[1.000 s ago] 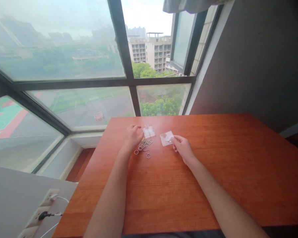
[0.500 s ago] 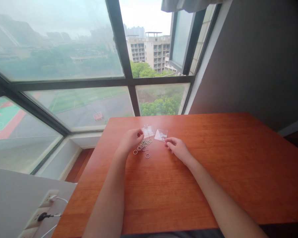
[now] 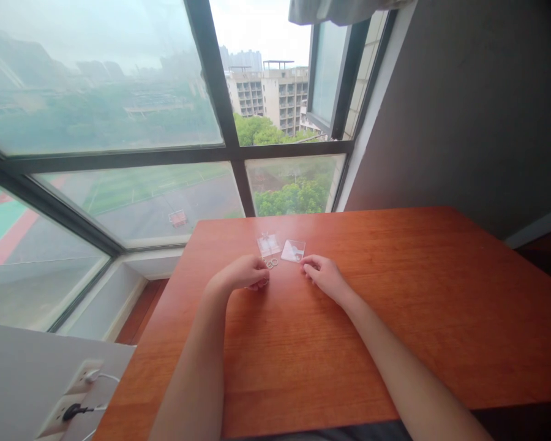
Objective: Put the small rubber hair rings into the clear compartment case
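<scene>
My left hand (image 3: 247,272) is closed with curled fingers low over the pile of small pale rings (image 3: 272,263). It covers most of the rings, and whatever lies between its fingertips is hidden. Just beyond it lies a clear plastic box (image 3: 269,245) with small parts at its far edge, too small to make out. To the right of that sits a clear square plastic lid (image 3: 292,250). My right hand (image 3: 324,275) has its thumb and fingers pinched at the lid's near right corner.
The things lie on a reddish-brown wooden table (image 3: 303,355). Behind its far edge are dark-framed windows (image 3: 236,147). A grey wall (image 3: 463,110) stands on the right. Wall sockets (image 3: 80,383) with plugs and cables are at the lower left.
My left hand has moved from beside the clear box toward me and down over the rings, now hiding most of them. My right hand stays by the lid. The view has shifted slightly.
</scene>
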A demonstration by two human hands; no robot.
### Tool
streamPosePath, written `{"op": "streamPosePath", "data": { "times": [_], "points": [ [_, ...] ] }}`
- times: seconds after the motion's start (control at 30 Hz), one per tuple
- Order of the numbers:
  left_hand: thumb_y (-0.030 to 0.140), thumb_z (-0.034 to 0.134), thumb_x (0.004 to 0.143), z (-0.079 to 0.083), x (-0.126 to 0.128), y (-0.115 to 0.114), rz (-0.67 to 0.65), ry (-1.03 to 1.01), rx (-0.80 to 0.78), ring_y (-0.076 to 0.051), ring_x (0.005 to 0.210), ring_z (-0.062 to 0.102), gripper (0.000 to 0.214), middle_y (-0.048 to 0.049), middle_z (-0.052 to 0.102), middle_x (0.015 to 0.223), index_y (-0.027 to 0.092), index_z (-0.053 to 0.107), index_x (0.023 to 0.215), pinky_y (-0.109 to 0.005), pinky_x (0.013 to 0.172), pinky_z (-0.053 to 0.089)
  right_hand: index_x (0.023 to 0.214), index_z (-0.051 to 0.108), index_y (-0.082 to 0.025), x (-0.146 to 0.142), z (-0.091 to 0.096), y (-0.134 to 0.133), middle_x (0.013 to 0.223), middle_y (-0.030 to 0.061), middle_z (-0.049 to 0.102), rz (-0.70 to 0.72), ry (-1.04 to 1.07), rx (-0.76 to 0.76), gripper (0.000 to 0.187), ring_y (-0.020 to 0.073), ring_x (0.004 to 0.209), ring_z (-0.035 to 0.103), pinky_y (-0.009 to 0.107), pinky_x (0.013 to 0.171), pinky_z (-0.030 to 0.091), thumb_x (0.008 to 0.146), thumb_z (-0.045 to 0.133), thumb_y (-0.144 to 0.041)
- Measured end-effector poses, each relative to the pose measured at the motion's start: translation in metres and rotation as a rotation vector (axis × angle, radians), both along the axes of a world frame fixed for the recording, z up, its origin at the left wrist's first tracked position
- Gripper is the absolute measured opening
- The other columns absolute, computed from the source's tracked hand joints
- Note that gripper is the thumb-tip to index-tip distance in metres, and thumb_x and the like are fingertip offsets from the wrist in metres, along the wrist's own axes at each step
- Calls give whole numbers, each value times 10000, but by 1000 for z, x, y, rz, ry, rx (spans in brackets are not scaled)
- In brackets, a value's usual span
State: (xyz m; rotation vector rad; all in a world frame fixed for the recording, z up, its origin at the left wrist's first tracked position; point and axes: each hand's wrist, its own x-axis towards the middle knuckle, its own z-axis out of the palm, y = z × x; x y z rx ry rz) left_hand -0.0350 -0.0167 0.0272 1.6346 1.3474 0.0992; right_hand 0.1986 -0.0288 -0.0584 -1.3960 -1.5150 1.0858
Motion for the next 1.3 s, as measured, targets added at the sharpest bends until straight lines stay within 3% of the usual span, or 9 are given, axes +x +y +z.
{"op": "streamPosePath", "data": {
  "times": [0.13,0.27,0.43,0.57,0.67,1.03,1.3],
  "points": [
    [427,554,720,7,-11,0,9,-4,70,-128,521,535,286,-55,690,718,153,630,697,-223,472,395,915,682,-184,-1,1,-1,739,19,698,-8,3,7,250,138,638,621,227,548,467,775,508,-299],
    [413,489,778,6,5,-1,1,51,216,-132,493,517,291,-33,660,640,164,640,773,-226,461,354,896,682,-196,-2,6,-3,712,5,692,-33,-62,58,237,145,635,625,247,602,479,800,485,-287],
    [278,461,816,-22,63,-8,-161,121,642,-149,627,572,232,-42,668,705,162,641,726,-236,559,356,876,700,-227,4,15,-5,851,22,727,-100,-429,208,232,173,792,644,265,742,455,847,475,-272],
    [273,420,885,-47,96,-15,-149,192,796,-175,686,615,258,-58,708,840,191,652,964,-252,597,368,916,696,-239,8,17,-3,932,38,731,-84,-688,130,252,185,864,642,257,743,423,883,446,-249],
    [264,420,895,-54,100,-18,-160,235,830,-185,710,632,249,-55,712,859,205,640,996,-253,597,364,939,683,-241,8,19,-4,952,39,728,-53,-756,124,267,182,869,640,252,727,407,905,419,-251],
    [250,421,901,-53,97,-17,-176,250,820,-177,751,626,236,-38,690,888,215,623,1017,-250,605,376,970,671,-253,6,25,-7,970,30,719,-23,-808,110,298,175,860,631,251,700,380,926,376,-261],
    [242,385,921,-51,98,-19,-150,300,865,-168,835,621,275,-48,588,1159,240,565,1128,-253,635,429,1092,641,-271,6,27,-9,998,32,719,-23,-787,127,300,190,877,637,259,707,389,927,391,-278]
  ]
}}
